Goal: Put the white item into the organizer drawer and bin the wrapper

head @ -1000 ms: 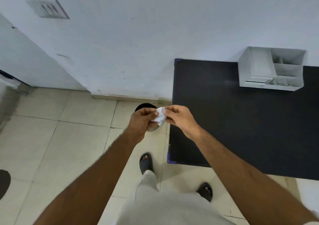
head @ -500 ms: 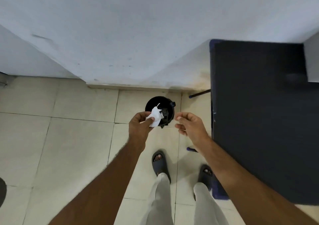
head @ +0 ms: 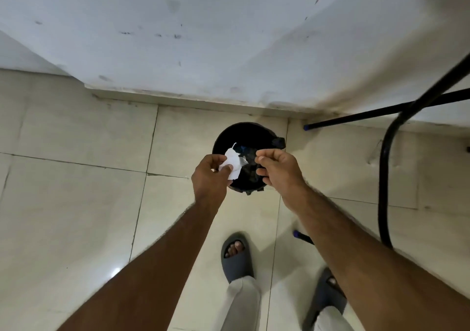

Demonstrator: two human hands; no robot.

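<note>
White paper, crumpled, sits pinched in our left hand (head: 209,175), thumb and fingers (head: 226,167) clamped on the wrapper (head: 232,164), which hangs over the near left part of the bin (head: 244,132). The bin is black, round and open-topped, standing on the tiled floor (head: 76,203) close to the wall, with dark rubbish already inside. Our right hand (head: 279,169) hovers just beside the wrapper over the bin's right half, its fingers curled loosely; whether they pinch anything we cannot tell, and a clear scrap near the wrapper's right edge may or may not be between them. The white item and the organizer drawer are not in view here, so we cannot say where the item lies. We judge the step in hand to be the drop. To do it well, we carry the wrapper a little further toward the middle of the opening, since light paper drifts as it falls, lower it close to the rim, then open the thumb and fingers fully so nothing clings. The black table legs (head: 384,178) stand well to the right, clear of the drop.
</note>
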